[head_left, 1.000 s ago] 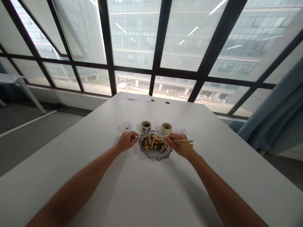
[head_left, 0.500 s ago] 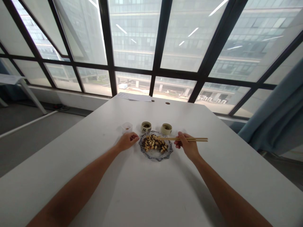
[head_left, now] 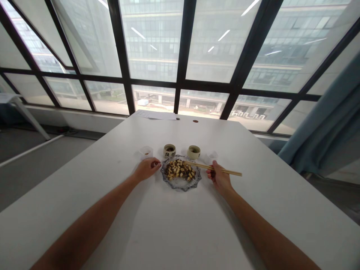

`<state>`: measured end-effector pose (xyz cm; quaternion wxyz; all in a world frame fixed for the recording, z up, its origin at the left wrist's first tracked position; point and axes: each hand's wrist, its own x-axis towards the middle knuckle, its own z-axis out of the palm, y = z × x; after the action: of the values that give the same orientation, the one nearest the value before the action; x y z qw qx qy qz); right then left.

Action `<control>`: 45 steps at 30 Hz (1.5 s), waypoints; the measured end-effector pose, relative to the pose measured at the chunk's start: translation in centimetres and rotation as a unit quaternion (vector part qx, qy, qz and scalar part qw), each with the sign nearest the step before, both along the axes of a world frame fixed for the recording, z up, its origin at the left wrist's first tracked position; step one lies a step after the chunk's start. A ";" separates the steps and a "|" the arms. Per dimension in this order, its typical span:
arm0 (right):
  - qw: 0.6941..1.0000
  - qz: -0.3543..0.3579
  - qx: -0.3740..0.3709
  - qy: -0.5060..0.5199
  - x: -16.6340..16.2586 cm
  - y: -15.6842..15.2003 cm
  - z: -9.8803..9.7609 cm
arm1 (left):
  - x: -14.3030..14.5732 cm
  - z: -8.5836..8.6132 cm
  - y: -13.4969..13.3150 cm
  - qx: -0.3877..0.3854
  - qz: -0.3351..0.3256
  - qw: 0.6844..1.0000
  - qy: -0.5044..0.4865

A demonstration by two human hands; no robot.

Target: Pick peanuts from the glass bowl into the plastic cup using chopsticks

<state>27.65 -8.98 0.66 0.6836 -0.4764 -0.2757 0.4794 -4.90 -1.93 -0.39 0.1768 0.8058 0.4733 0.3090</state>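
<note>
A scalloped clear glass dish (head_left: 181,184) holds peanuts (head_left: 180,168) mixed with dark, thin seeds. My right hand (head_left: 221,179) grips a pair of wooden chopsticks (head_left: 203,165) near their middle. Their tips reach into the back of the dish among the peanuts; I cannot make out whether anything is pinched between them. At the dish's left rim lies my left hand (head_left: 146,168), fingers curled in; whether they hold anything is hidden. Just behind the dish stand a small pale green cup with dark characters (head_left: 169,150) and a second pale green cup (head_left: 194,152).
A clear plastic cup (head_left: 146,152) with a little something inside stands behind my left hand. Another clear item (head_left: 211,155) is behind my right hand. Sheets of paper (head_left: 154,115) lie at the white table's (head_left: 180,232) far edge, before the windows. A blue curtain (head_left: 317,131) hangs at right.
The chopsticks' rear ends have dipped, so they now slope up toward the dish. My view has shifted slightly right. My left hand keeps its place beside the rim.
</note>
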 end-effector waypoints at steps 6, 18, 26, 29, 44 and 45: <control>1.000 -0.016 0.006 -0.004 0.2 -0.1 0.0 | -0.3 -0.8 0.5 0.058 -0.030 0.997 -0.030; 0.998 -0.029 0.028 -0.038 0.5 0.0 -0.4 | -0.3 -1.3 0.7 0.043 -0.037 0.998 0.007; 0.998 -0.025 0.036 -0.047 0.5 -0.1 -0.4 | -0.3 -1.1 0.7 0.047 -0.043 0.998 0.010; 0.998 -0.028 0.039 -0.050 0.2 -0.1 -0.4 | -0.3 -1.2 0.8 0.052 -0.034 0.998 0.015; 0.961 -0.186 0.153 -0.136 3.2 0.7 2.6 | 11.0 5.4 4.0 0.084 -0.015 0.993 0.077; 0.958 -0.190 0.155 -0.148 3.4 0.6 2.6 | 12.6 5.5 4.6 0.068 -0.015 0.992 0.109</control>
<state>31.05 -8.35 3.26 0.7787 -0.4740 -0.3495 0.2163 7.73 2.69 5.13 0.0731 0.8520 0.4553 0.2478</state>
